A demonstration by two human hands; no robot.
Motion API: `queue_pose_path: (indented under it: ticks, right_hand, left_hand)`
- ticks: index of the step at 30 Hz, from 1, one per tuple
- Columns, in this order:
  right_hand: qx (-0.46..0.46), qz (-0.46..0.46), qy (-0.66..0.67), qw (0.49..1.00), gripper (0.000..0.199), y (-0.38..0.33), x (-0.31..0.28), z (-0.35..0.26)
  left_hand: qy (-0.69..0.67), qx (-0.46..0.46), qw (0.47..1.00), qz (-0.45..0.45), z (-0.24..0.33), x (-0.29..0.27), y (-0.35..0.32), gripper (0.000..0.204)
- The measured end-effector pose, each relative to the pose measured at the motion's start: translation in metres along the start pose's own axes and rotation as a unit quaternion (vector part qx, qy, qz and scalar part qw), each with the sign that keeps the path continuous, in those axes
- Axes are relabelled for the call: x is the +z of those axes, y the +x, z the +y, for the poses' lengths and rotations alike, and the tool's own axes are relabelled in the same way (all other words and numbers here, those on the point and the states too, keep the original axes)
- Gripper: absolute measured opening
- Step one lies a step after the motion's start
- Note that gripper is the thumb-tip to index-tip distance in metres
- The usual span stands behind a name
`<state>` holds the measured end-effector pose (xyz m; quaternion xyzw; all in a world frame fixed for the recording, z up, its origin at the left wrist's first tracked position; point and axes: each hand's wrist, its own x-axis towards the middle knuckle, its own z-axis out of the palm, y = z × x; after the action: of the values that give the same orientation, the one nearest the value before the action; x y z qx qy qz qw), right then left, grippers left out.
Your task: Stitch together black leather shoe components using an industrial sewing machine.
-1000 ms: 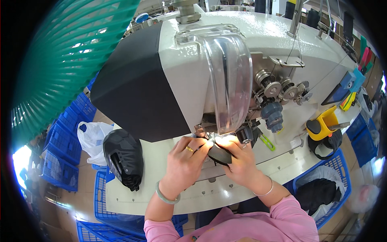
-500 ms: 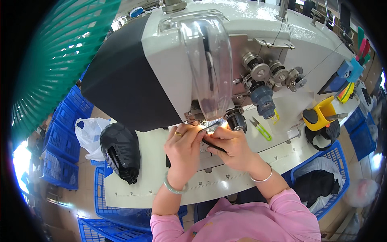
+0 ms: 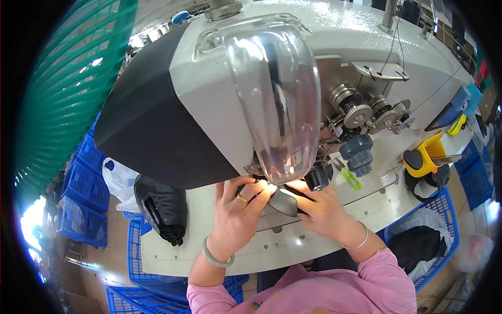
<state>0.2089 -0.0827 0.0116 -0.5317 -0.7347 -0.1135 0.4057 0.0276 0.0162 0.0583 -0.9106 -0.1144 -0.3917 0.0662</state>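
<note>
Blue plastic crates (image 3: pixel 83 225) were stacked along the floor to the left, below a green ribbed guard (image 3: pixel 68 94), and a pale worktable (image 3: pixel 196 209) curved around a big sewing machine (image 3: pixel 204 99). From where I stood, the work looked to be partway through. Its piece, a small bit of grey woven fabric (image 3: pixel 283 202) with dark edges, was between the two hands, just below the clear shield (image 3: pixel 282 104), close to the lit stitching spot.

The left hand (image 3: pixel 238 214) had its thumb and forefinger pinched close on the near side of the fabric. The right hand (image 3: pixel 324 209) held the dark edge opposite in a narrow grip, with its fingertips partly lost in glare. I could not make out the needle or any finished seam, so how much had been sewn I couldn't tell. Nothing had been set down as done with, as far as this piece went; it had yet to leave the machine, and green-handled snips (image 3: pixel 350 179) lay unused nearby. A dark shoe upper (image 3: pixel 161 209) sat on the table's left side, well apart from the hands.
</note>
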Motion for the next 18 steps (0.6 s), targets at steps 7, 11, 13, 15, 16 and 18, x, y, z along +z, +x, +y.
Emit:
queue_pose_path:
  ticks: [7,11,13,15,16,18]
  right_hand:
    - [-0.067,0.031,-0.035,0.997,0.036,0.0075,-0.0041,0.0]
    - [-0.073,0.038,-0.037,0.996,0.033,0.0071,-0.0028,0.0012]
    - [-0.064,0.036,-0.029,0.997,0.034,0.0078,-0.0026,0.0]
    - [-0.062,0.036,-0.033,0.997,0.034,0.0081,-0.0021,-0.0015]
    - [-0.058,0.033,-0.037,0.997,0.035,0.0078,-0.0025,-0.0024]
    - [-0.057,0.038,-0.041,0.997,0.035,0.0083,-0.003,-0.004]
  left_hand:
    - [-0.01,-0.026,0.999,-0.019,0.0057,-0.0011,0.0065,0.03]
    - [-0.015,-0.023,0.999,-0.023,0.0064,-0.0018,0.0071,0.028]
    - [-0.019,-0.031,0.999,-0.026,0.0066,-0.0025,0.0066,0.029]
    - [-0.019,-0.021,0.999,-0.022,0.0048,-0.0014,0.0053,0.027]
    - [-0.019,-0.02,0.999,-0.021,0.004,-0.0009,0.0052,0.027]
    - [-0.022,-0.016,1.0,-0.01,0.0022,-0.0003,0.006,0.028]
